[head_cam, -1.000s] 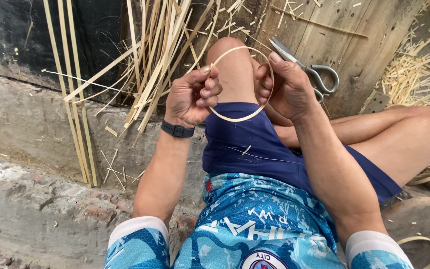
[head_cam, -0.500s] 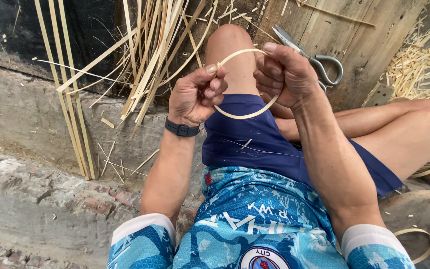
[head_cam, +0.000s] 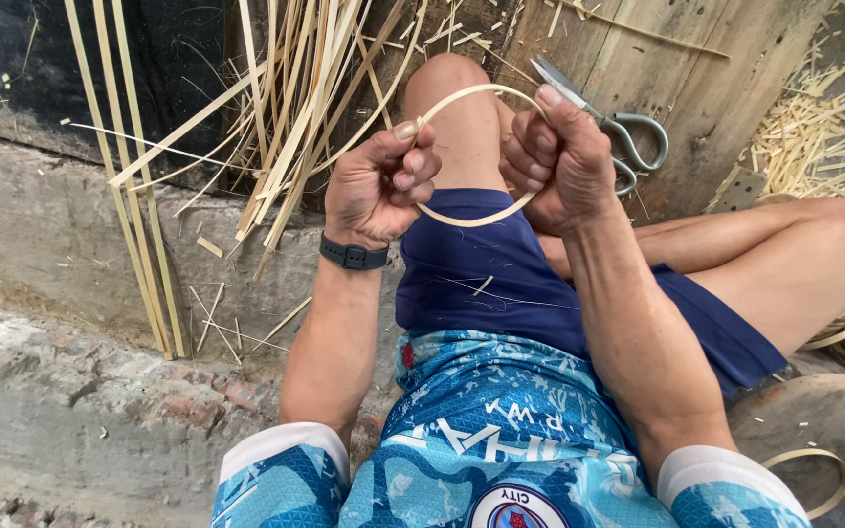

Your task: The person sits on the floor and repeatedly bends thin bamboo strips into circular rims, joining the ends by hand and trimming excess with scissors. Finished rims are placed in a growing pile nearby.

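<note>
A thin pale bamboo strip bent into a ring (head_cam: 474, 217) is held above the raised knee, pinched tight by the closed left hand (head_cam: 380, 183) and the closed right hand (head_cam: 559, 161). Grey-handled scissors (head_cam: 610, 129) are seen just behind.

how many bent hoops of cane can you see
2. One hoop is held between the left hand and right hand above the knee. Another hoop lies at the lower right edge. Curved strips at far right may hide more.

Pale tan ring (head_cam: 471, 217), straw-yellow strips (head_cam: 295, 127). Navy shorts (head_cam: 501, 284), light-blue shirt (head_cam: 501, 440) with darker geometric pattern and white cuffs. Black wristband (head_cam: 352, 255), silver scissors (head_cam: 608, 127) with grey-green handles.
</note>
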